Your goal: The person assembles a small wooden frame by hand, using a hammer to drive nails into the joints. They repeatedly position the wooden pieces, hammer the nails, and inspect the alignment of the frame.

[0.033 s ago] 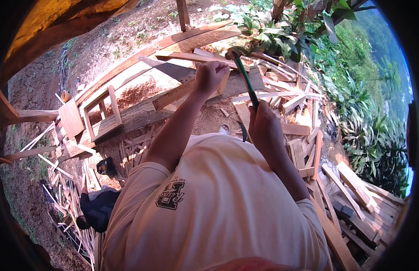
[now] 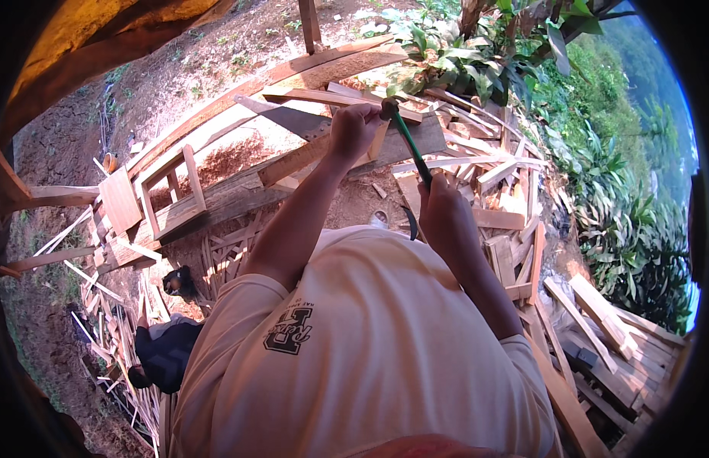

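My right hand point(image 2: 448, 210) is wrapped round the lower handle of a green-handled hammer point(image 2: 412, 141). The hammer's head is beside the fingers of my left hand point(image 2: 354, 130). Those fingers are closed in a pinch over a wooden piece point(image 2: 377, 143) at the bench; whatever is between them is hidden. Just left of that hand, a handsaw point(image 2: 289, 118) with a broad dark blade lies on the wood. A thin wooden strip point(image 2: 324, 95) runs behind my left hand. Beneath these pieces stretches a long plank bench point(image 2: 240, 200).
An open wooden frame point(image 2: 171, 191) stands at the bench's left end. Loose offcuts point(image 2: 484, 172) pile up on the right, and cut boards point(image 2: 606, 317) lie at the lower right. A person in dark clothes point(image 2: 167, 355) is low at the left, near a dark animal point(image 2: 180, 282).
The hammer's head has swung slightly down and left, closer to my left fingers. My right hand tilted a little with it; my left hand stayed in place.
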Demonstrator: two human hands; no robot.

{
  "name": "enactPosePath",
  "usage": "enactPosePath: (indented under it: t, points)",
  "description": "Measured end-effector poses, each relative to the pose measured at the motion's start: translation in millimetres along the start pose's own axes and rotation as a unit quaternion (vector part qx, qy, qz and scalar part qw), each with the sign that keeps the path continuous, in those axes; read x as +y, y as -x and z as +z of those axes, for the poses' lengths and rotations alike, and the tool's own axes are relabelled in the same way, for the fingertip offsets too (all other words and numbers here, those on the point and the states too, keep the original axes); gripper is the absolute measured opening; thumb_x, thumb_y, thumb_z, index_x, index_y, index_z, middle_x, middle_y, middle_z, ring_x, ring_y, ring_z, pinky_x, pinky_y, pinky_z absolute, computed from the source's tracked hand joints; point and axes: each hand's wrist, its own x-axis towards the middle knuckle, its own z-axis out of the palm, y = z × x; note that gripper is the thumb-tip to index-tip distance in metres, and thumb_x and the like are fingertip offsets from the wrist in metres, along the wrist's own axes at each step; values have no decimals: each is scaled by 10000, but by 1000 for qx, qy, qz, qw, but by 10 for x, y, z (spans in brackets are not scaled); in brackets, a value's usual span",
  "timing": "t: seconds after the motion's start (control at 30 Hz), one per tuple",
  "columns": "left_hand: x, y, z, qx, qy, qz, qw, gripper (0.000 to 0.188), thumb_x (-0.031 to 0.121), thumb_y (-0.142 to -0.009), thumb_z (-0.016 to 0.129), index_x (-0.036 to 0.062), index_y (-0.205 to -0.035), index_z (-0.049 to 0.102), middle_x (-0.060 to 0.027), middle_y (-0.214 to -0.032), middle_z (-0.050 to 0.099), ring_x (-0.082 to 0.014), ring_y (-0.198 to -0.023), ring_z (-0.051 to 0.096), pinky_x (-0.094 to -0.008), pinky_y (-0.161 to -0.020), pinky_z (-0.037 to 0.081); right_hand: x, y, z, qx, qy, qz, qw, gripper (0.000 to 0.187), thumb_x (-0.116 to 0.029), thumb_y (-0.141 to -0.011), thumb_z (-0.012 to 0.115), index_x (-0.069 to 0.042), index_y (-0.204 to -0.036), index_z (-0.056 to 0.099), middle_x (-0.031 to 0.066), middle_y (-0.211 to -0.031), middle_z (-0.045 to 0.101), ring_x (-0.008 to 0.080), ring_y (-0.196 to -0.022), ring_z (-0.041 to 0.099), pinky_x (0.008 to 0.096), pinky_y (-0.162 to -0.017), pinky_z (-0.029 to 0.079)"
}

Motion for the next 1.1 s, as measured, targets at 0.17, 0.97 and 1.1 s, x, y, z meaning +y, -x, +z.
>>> enactPosePath:
  t: [0.17,0.97,1.1]
  points:
    - [44,6,-26,4,20,-6,1000,139,157,-878,836,27,-921,808,-162,-848,784,-289,-748,778,-376,-697,603,-249,-2,-267,59,-37,-34,997,238,-199,-1075,576,6,-989,490,272,-751,661,515,-671,667,613,-594,516]
    - [-161,-245,-250,-252,-186,20,949,398,309,-841,821,12,-1087,720,-229,-949,752,-405,-932,743,-482,-833,581,51,88,32,-8,-38,41,998,301,-266,-1074,590,5,-951,546,268,-759,687,501,-734,691,596,-660,521]
    - [-21,-124,-277,-226,-235,9,945,411,375,-866,802,33,-1081,724,-218,-919,755,-391,-938,753,-495,-825,589,-63,77,-60,10,-45,43,998,298,-260,-1075,588,-3,-933,540,259,-719,678,494,-690,684,595,-619,515]
